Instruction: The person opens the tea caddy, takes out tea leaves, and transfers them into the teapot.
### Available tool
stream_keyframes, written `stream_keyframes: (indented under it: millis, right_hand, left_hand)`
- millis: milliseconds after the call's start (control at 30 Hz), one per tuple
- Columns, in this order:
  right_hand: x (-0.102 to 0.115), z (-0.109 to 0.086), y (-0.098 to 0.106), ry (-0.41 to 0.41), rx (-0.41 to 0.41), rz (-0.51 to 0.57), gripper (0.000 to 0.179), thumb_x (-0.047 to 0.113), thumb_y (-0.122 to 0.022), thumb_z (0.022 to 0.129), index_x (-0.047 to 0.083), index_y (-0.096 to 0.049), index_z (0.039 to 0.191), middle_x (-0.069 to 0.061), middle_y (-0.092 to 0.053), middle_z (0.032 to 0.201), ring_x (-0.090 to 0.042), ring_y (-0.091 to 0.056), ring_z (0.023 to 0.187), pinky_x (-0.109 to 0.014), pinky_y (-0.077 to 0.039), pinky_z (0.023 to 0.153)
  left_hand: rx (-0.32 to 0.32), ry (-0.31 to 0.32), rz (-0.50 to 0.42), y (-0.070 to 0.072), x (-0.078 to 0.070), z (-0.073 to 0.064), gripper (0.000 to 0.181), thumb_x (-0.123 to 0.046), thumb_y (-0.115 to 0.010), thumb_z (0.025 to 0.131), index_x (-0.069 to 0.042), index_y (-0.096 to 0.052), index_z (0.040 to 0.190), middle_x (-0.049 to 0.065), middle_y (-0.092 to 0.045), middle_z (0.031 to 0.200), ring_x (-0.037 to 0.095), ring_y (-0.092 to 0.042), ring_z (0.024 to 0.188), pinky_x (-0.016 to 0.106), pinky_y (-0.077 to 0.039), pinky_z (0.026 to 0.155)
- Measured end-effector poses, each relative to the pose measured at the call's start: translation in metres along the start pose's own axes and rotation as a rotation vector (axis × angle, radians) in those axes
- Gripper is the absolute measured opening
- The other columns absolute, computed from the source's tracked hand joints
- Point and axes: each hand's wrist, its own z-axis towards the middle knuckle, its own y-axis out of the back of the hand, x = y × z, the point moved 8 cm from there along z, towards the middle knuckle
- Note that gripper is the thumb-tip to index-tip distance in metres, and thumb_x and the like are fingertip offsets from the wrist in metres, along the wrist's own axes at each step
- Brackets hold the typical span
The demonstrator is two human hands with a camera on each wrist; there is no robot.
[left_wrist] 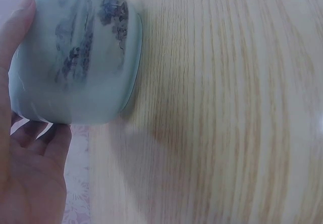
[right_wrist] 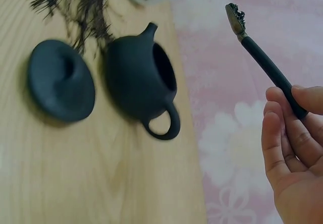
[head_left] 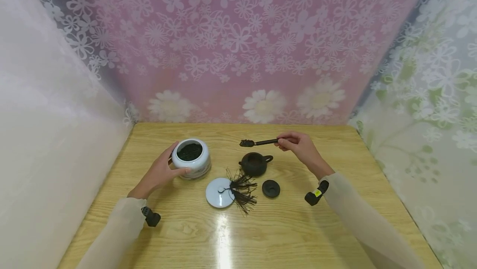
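Observation:
My left hand (head_left: 162, 170) grips a white porcelain jar (head_left: 197, 168) from its left side, thumb on the near wall and fingers behind. Dark tea leaves (head_left: 190, 152) lie inside the jar, whose painted wall (left_wrist: 75, 57) fills the left wrist view's upper left. My right hand (head_left: 298, 146) pinches the dark handle of a tea scoop (head_left: 266, 141) by its end. A heap of tea leaves (right_wrist: 241, 19) sits in the scoop's bowl. Below and nearer than the scoop stands a black teapot (head_left: 254, 169), its top uncovered, spout to the left and handle to the right.
In front of the teapot lies its round black lid (head_left: 271, 188). The white jar lid (head_left: 216, 196) rests left of it, with a dark tassel (head_left: 244, 190) tied to its knob. Flowered cloth (head_left: 253, 107) rises behind the wooden table (head_left: 179, 236).

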Motion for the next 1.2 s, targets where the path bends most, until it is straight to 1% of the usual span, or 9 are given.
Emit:
stream_keyframes:
  millis: [167, 300, 433, 533, 633, 667, 833, 1033, 1200]
  right_hand:
    - [-0.014, -0.011, 0.009, -0.024, 0.002, -0.020, 0.039, 0.024, -0.067, 0.111, -0.004, -0.068, 0.139, -0.023, -0.078, 0.127, -0.004, -0.076, 0.099, -0.025, -0.065, 0.092]
    - [-0.027, -0.016, 0.013, -0.049, 0.006, -0.065, 0.041, 0.025, -0.068, 0.111, -0.005, -0.067, 0.139, -0.021, -0.079, 0.124, -0.005, -0.076, 0.097, -0.028, -0.065, 0.092]
    - [-0.034, -0.018, 0.014, -0.043, 0.002, -0.118, 0.040, 0.027, -0.070, 0.110, -0.002, -0.070, 0.137, -0.022, -0.080, 0.123, -0.005, -0.076, 0.096, -0.041, -0.066, 0.097]
    - [-0.035, -0.019, 0.013, -0.015, -0.001, -0.158, 0.039, 0.029, -0.072, 0.109, 0.001, -0.072, 0.136, -0.022, -0.080, 0.121, -0.025, -0.079, 0.106, -0.057, -0.063, 0.102]
    - [-0.032, -0.019, 0.011, 0.031, -0.011, -0.228, 0.035, 0.030, -0.073, 0.108, 0.006, -0.075, 0.134, -0.018, -0.081, 0.118, -0.043, -0.076, 0.111, -0.063, -0.062, 0.099]
    - [-0.030, -0.020, 0.011, 0.050, -0.017, -0.258, 0.034, 0.029, -0.073, 0.108, 0.007, -0.075, 0.133, -0.016, -0.082, 0.116, -0.047, -0.075, 0.112, -0.061, -0.063, 0.096]
    - [-0.016, -0.021, 0.007, 0.144, -0.057, -0.411, 0.028, 0.026, -0.076, 0.106, 0.012, -0.079, 0.130, -0.009, -0.082, 0.117, -0.033, -0.079, 0.106, -0.051, -0.067, 0.088]
    - [0.001, -0.024, 0.005, 0.220, -0.100, -0.461, 0.024, 0.019, -0.076, 0.105, 0.011, -0.081, 0.127, -0.008, -0.084, 0.112, -0.026, -0.081, 0.098, -0.050, -0.067, 0.085]
    - [0.012, -0.024, 0.008, 0.269, -0.151, -0.480, 0.022, 0.016, -0.076, 0.105, 0.012, -0.081, 0.125, -0.009, -0.083, 0.104, -0.025, -0.080, 0.091, -0.037, -0.066, 0.078]
  left_hand:
    - [0.000, -0.005, -0.003, 0.001, 0.000, -0.001, 0.125, -0.055, -0.089, 0.089, -0.016, -0.011, 0.178, 0.019, -0.020, 0.181, 0.046, -0.032, 0.163, 0.065, -0.038, 0.128]
    - [0.004, 0.001, -0.002, 0.001, 0.000, -0.002, 0.125, -0.055, -0.089, 0.089, -0.016, -0.010, 0.178, 0.019, -0.019, 0.181, 0.046, -0.032, 0.163, 0.065, -0.038, 0.129]
    - [0.003, 0.020, 0.001, 0.001, 0.001, -0.003, 0.126, -0.057, -0.089, 0.089, -0.015, -0.010, 0.178, 0.019, -0.019, 0.182, 0.047, -0.031, 0.163, 0.065, -0.038, 0.129]
    - [0.001, 0.021, 0.004, 0.001, 0.001, -0.003, 0.126, -0.058, -0.089, 0.089, -0.015, -0.010, 0.178, 0.019, -0.018, 0.182, 0.047, -0.031, 0.163, 0.066, -0.038, 0.128]
    - [0.002, 0.012, 0.000, 0.001, 0.000, -0.003, 0.125, -0.056, -0.089, 0.089, -0.013, -0.011, 0.177, 0.019, -0.019, 0.181, 0.047, -0.032, 0.163, 0.065, -0.038, 0.128]
    - [0.002, 0.010, -0.001, 0.001, 0.000, -0.003, 0.125, -0.056, -0.089, 0.089, -0.013, -0.011, 0.177, 0.020, -0.019, 0.181, 0.047, -0.032, 0.163, 0.065, -0.038, 0.128]
    - [0.000, 0.004, -0.002, 0.001, -0.002, -0.004, 0.125, -0.054, -0.089, 0.089, -0.013, -0.011, 0.177, 0.020, -0.020, 0.181, 0.047, -0.033, 0.162, 0.065, -0.039, 0.128]
    - [0.002, 0.003, 0.003, 0.000, -0.003, -0.003, 0.125, -0.055, -0.089, 0.089, -0.015, -0.010, 0.178, 0.019, -0.020, 0.181, 0.047, -0.032, 0.163, 0.065, -0.039, 0.128]
    - [0.004, 0.004, 0.004, 0.000, -0.005, -0.003, 0.125, -0.056, -0.089, 0.089, -0.016, -0.010, 0.178, 0.019, -0.020, 0.181, 0.047, -0.032, 0.163, 0.065, -0.039, 0.128]
